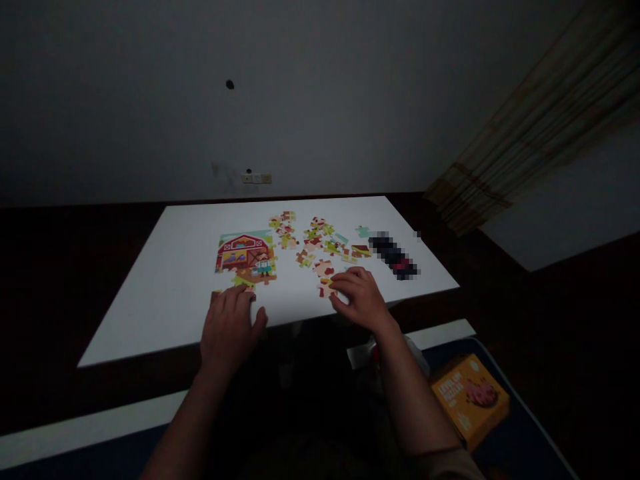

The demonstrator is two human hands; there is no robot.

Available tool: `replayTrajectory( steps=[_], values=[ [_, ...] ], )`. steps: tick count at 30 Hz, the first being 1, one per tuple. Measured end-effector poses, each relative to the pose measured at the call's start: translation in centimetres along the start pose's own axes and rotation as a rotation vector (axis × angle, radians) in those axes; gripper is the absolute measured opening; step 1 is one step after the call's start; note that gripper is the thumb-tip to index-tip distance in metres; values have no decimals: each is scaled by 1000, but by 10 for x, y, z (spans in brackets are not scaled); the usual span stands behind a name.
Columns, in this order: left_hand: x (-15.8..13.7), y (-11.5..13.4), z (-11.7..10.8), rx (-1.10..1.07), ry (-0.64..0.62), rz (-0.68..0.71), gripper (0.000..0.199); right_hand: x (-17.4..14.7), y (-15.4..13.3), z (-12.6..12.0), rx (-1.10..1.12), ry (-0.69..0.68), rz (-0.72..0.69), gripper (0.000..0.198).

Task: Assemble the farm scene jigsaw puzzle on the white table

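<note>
On the white table (150, 293), at left, better to keep the left hand (230, 327) light, with thumb spread away and fingers over the near edge of the joined puzzle (245, 250). At right, advisable to handle the pink piece (326, 291) by its borders; under the curled right hand (359, 298), impossible to tell pinching from touching. In appearance: at left, printed with red barn, flat; in the middle, loose pieces (313, 244), green and cream, scattered.

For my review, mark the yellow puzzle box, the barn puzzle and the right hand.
Yellow puzzle box (469, 399), head view: printed face.
Barn puzzle (246, 258), head view: middle of the barn.
Right hand (361, 297), head view: back of hand.
</note>
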State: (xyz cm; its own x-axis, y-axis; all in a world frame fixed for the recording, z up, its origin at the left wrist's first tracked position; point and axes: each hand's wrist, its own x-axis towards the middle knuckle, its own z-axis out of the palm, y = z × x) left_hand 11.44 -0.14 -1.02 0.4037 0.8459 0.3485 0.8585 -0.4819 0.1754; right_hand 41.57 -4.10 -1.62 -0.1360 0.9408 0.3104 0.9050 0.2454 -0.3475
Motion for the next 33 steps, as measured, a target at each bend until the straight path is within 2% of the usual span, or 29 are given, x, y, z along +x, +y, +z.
replayTrajectory(
  steps=[4,8,12,15,19,24,28,33],
  values=[
    [-1,0,0,16,13,-9,26,9,2,-3,40,84,39,22],
    [-2,-1,0,0,21,-1,25,43,29,-8,1,184,110,28],
    [-2,-2,1,-10,22,-9,25,89,66,1,-126,116,203,31],
    [-1,-3,1,-7,19,-9,23,110,82,14,-167,72,209,34],
    [0,-5,2,7,17,4,22,119,92,18,-90,63,208,38],
    [1,-7,3,-4,-17,1,24,130,114,4,122,121,343,31],
    [1,-7,5,-8,-14,2,24,134,128,0,91,173,402,32],
    [2,-8,7,-15,-20,-16,25,125,124,10,210,93,357,41]
  ],
)
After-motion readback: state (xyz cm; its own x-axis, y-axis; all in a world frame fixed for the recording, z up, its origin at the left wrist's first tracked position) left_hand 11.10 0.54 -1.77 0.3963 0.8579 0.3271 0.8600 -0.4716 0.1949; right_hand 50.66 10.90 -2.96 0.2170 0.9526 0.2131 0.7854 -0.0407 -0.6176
